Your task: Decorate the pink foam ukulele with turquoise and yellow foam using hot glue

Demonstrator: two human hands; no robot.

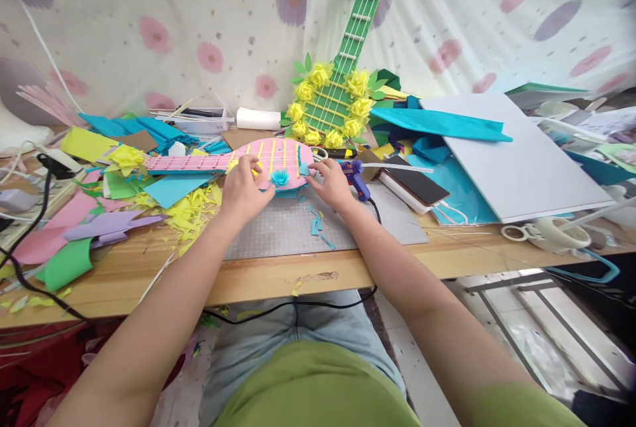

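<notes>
Green shirt [318,387] cloth and pale jeans [293,321] sit closest, below the near edge of the wooden surface [278,288]. On a grey cutting mat [278,238], a pink toy guitar [267,157] lies with its neck pointing left and a blue paper flower [279,178] on its body. The left hand [244,192] rests at the body's near side, fingers loosely curved and spread, clasping nothing visible. The right hand [330,182] has its fingertips at a small blue piece [303,169] on the body's right end; whether they pinch it, I cannot tell. Just right lies a purple glue gun [354,175]. Yellow paper shreds [195,218] lie left of the mat; a green toy guitar [325,109] leans at the far side.
</notes>
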